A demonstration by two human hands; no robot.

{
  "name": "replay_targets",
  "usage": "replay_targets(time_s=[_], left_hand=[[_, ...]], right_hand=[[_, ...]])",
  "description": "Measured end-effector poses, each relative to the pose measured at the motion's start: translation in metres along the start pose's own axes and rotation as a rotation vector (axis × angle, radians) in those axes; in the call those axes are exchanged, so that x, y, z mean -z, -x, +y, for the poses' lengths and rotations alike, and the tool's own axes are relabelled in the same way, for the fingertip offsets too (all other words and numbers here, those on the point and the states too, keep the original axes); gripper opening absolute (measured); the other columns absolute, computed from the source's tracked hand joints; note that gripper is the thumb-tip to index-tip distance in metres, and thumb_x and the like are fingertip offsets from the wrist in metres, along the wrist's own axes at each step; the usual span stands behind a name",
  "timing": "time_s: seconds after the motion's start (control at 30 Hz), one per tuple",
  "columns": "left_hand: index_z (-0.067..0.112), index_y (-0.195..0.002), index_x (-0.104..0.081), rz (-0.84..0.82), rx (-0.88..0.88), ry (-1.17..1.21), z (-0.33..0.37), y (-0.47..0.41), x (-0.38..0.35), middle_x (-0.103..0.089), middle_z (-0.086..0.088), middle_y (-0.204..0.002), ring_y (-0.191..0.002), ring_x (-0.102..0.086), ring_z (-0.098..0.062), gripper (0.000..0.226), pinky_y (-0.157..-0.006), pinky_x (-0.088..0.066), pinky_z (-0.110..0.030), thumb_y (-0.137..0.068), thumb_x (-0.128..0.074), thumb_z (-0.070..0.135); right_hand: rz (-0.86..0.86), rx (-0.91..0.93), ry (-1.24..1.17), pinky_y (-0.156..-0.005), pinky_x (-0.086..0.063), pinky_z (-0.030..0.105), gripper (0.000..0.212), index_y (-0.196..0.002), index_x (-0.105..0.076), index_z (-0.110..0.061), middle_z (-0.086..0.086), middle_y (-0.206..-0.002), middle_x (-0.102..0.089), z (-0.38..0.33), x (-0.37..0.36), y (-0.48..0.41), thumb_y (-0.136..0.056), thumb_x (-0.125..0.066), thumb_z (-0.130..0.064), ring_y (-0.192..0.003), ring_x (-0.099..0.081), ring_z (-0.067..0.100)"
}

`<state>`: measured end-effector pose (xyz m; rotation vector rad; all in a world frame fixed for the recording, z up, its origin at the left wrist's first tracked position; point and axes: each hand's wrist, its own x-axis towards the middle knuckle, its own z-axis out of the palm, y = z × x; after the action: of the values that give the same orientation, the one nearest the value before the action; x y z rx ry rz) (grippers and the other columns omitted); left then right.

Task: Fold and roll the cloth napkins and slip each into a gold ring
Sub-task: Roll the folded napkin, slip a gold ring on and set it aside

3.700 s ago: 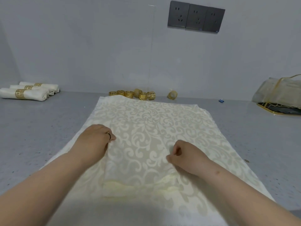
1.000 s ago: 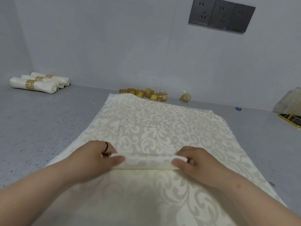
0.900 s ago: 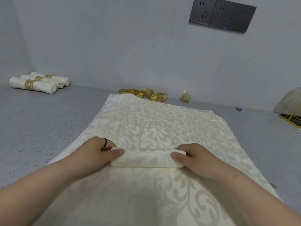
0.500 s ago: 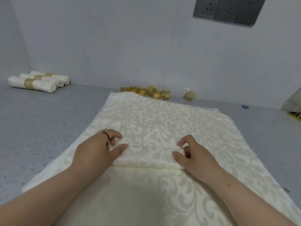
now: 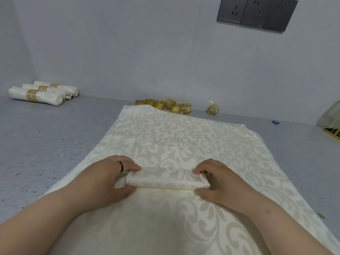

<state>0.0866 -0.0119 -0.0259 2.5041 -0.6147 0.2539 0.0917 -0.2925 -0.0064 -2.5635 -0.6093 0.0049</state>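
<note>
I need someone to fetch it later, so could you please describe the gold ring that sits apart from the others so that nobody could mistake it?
Look along the foot of the back wall, just beyond the far edge of the large patterned cloth. A cluster of gold rings lies there; the lone gold ring sits to its right, below the wall sockets. Bare counter separates it from the cluster.

I'm seeing the rolled napkin (image 5: pixel 166 179) lying on the spread cloth (image 5: pixel 184 129), loose rings (image 5: pixel 163 104) behind, finished rolls (image 5: pixel 42 92) far left.
</note>
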Motion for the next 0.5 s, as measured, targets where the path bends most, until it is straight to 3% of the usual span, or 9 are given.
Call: replay_targets(time_s=[0.07, 0.13, 0.2, 0.23, 0.3, 0.37, 0.4, 0.47, 0.5], left_hand=[[0.059, -0.088, -0.039, 0.023, 0.003, -0.001, -0.001, 0.001, -0.002, -0.018, 0.063, -0.111, -0.101, -0.032, 0.033, 0.035, -0.083, -0.031, 0.003, -0.053, -0.038, 0.065], [0.055, -0.077, -0.051, 0.052, 0.045, 0.039, 0.003, 0.001, 0.000, -0.040, 0.055, -0.101, -0.095, -0.044, 0.023, 0.016, -0.076, -0.037, 0.000, -0.062, -0.054, 0.053], [0.039, -0.065, -0.065, 0.067, 0.112, 0.165, 0.008, 0.002, 0.003, -0.063, 0.027, -0.080, -0.077, -0.057, 0.007, 0.017, -0.063, -0.041, -0.004, -0.070, -0.067, 0.024], [0.036, -0.067, -0.068, 0.042, 0.150, 0.230, 0.009, 0.002, 0.005, -0.065, 0.013, -0.070, -0.065, -0.057, 0.000, 0.020, -0.056, -0.042, -0.007, -0.071, -0.068, 0.017], [0.038, -0.071, -0.068, -0.034, 0.200, 0.377, 0.008, 0.004, 0.008, -0.063, -0.005, -0.064, -0.053, -0.052, -0.005, 0.015, -0.053, -0.042, -0.014, -0.064, -0.072, 0.026], [0.033, -0.072, -0.070, -0.052, 0.224, 0.511, 0.004, 0.003, 0.008, -0.064, -0.018, -0.072, -0.061, -0.054, -0.015, 0.024, -0.060, -0.043, -0.024, -0.051, -0.067, 0.046], [0.032, -0.072, -0.070, -0.031, 0.245, 0.526, 0.004, 0.002, 0.006, -0.063, -0.019, -0.071, -0.062, -0.054, -0.016, 0.025, -0.062, -0.043, -0.023, -0.053, -0.067, 0.048], [0.029, -0.068, -0.070, 0.049, 0.284, 0.499, 0.002, 0.000, 0.004, -0.056, -0.005, -0.057, -0.055, -0.048, -0.007, 0.004, -0.056, -0.038, -0.012, -0.071, -0.072, 0.031], [0.029, -0.068, -0.069, 0.087, 0.281, 0.456, 0.001, -0.001, 0.002, -0.052, 0.003, -0.054, -0.051, -0.044, -0.004, 0.011, -0.052, -0.035, -0.009, -0.077, -0.070, 0.023]], right_hand=[[0.035, 0.015, 0.033, -0.083, -0.033, 0.005, 0.028, -0.094, -0.046, -0.041, -0.025, -0.099, -0.050, -0.004, -0.002, -0.001, -0.081, -0.064, -0.023, -0.103, -0.040, -0.006], [0.038, 0.014, 0.024, -0.082, -0.035, 0.007, 0.026, -0.085, -0.050, -0.039, -0.024, -0.091, -0.055, -0.005, 0.000, -0.001, -0.081, -0.061, -0.016, -0.098, -0.042, -0.006], [0.014, -0.038, -0.101, -0.076, -0.039, 0.011, 0.027, -0.075, -0.055, -0.038, -0.019, -0.081, -0.060, -0.006, 0.005, 0.002, -0.080, -0.059, -0.012, -0.083, -0.048, -0.005], [-0.016, -0.073, -0.183, -0.069, -0.042, 0.012, 0.027, -0.073, -0.058, -0.036, -0.015, -0.076, -0.060, -0.008, 0.008, 0.004, -0.081, -0.059, -0.010, -0.072, -0.051, -0.004], [-0.086, -0.133, -0.321, -0.055, -0.041, 0.013, 0.022, -0.076, -0.062, -0.030, -0.009, -0.071, -0.058, -0.010, 0.012, 0.007, -0.083, -0.057, -0.010, -0.055, -0.050, -0.001], [-0.095, -0.200, -0.453, -0.048, -0.041, 0.016, 0.014, -0.084, -0.062, -0.023, 0.000, -0.069, -0.056, -0.010, 0.011, 0.007, -0.086, -0.056, -0.011, -0.050, -0.052, 0.002], [-0.079, -0.228, -0.505, -0.047, -0.042, 0.019, 0.010, -0.087, -0.062, -0.021, 0.004, -0.068, -0.054, -0.011, 0.010, 0.006, -0.087, -0.056, -0.012, -0.050, -0.054, 0.005], [-0.014, -0.267, -0.539, -0.049, -0.044, 0.024, 0.003, -0.088, -0.059, -0.020, 0.005, -0.062, -0.049, -0.010, 0.005, 0.003, -0.088, -0.056, -0.018, -0.049, -0.054, 0.009], [0.027, -0.279, -0.532, -0.051, -0.044, 0.025, 0.002, -0.086, -0.058, -0.021, 0.001, -0.058, -0.048, -0.010, 0.002, 0.002, -0.088, -0.057, -0.021, -0.047, -0.053, 0.009]])
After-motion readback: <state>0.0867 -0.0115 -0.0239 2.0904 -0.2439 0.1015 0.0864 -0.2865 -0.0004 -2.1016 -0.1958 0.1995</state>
